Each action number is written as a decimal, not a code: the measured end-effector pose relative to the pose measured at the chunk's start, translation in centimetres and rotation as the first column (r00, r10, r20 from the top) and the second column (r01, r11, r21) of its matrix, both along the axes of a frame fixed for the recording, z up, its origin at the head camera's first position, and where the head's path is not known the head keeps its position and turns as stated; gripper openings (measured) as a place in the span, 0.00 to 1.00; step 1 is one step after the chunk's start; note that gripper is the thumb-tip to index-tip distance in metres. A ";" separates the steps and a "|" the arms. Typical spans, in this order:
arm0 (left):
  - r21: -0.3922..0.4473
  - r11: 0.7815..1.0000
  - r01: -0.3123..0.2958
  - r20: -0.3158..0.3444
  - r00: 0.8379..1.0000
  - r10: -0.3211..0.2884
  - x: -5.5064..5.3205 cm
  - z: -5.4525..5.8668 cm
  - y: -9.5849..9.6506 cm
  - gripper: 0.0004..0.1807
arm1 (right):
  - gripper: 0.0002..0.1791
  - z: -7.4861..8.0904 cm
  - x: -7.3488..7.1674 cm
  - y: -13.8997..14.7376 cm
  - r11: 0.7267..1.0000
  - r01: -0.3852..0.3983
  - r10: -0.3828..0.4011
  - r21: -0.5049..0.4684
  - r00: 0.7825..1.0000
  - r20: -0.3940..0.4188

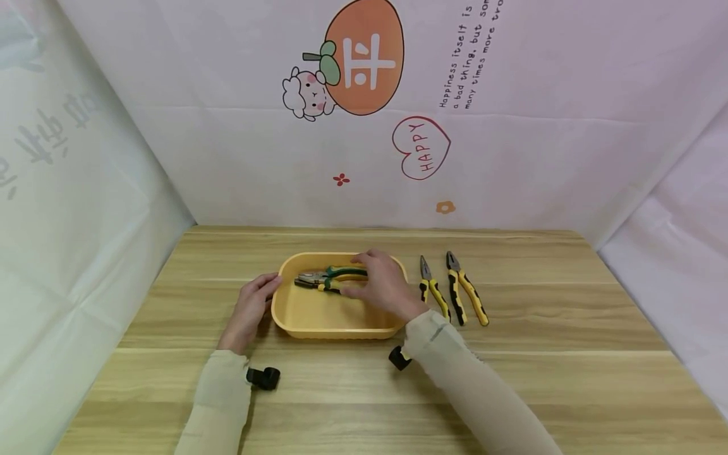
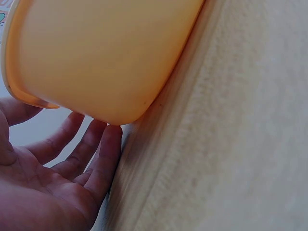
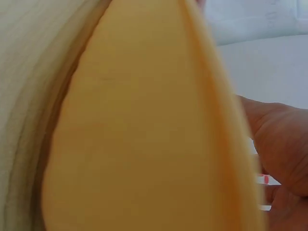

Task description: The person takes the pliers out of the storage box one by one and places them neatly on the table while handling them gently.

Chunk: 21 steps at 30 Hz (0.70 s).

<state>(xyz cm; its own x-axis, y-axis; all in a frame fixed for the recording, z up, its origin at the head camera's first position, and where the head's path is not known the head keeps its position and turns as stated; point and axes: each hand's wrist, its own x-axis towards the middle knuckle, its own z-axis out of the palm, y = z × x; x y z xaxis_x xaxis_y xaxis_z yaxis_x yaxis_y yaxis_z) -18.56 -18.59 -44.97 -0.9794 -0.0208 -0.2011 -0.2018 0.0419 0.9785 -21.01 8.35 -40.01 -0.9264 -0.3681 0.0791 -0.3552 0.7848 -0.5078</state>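
A yellow plastic basin stands on the wooden table. Inside it lie pliers with green-and-yellow handles and, partly overlapping them, pliers with yellow-and-black handles. My right hand reaches over the basin's right side, thumb and forefinger spread apart around the handle ends; its other fingers are hidden. At the basin's left end, my left hand touches the outer wall. In the left wrist view, the fingertips rest against that wall below the rim. The basin hides most of the right hand in the right wrist view.
Right of the basin lie two more pliers on the table: a long-nosed pair, partly near the right forearm, and a blunt-nosed pair, both with yellow-and-black handles. A printed white cloth hangs behind the table and along its sides.
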 end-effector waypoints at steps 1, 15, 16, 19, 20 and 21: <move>0.001 1.000 0.002 0.000 1.000 -0.002 0.0 0.0 0.0 0.28 | 0.38 -0.2 -0.1 0.0 1.000 -0.002 0.002 0.008 1.000 -0.006; 0.007 1.000 0.003 0.008 1.000 -0.003 0.0 0.1 0.1 0.28 | 0.38 -2.2 -0.2 -0.2 1.000 -0.014 0.016 0.026 0.999 -0.043; 0.007 1.000 0.003 0.010 1.000 -0.003 0.1 0.1 0.1 0.28 | 0.38 -2.3 -0.2 -0.2 1.000 -0.015 0.016 0.025 0.999 -0.044; 0.004 1.000 0.001 0.013 1.000 -0.001 0.0 0.0 0.1 0.28 | 0.38 -2.5 -0.1 -0.2 0.999 -0.017 0.019 0.029 0.999 -0.050; 0.003 1.000 0.000 0.012 1.000 0.000 0.0 0.0 0.1 0.28 | 0.38 -2.6 -0.2 -0.3 0.999 -0.019 0.021 0.033 0.998 -0.052; 0.000 1.000 -0.001 0.012 1.000 0.001 0.0 0.0 0.0 0.28 | 0.38 -2.6 -0.2 -0.3 0.999 -0.021 0.023 0.034 0.998 -0.054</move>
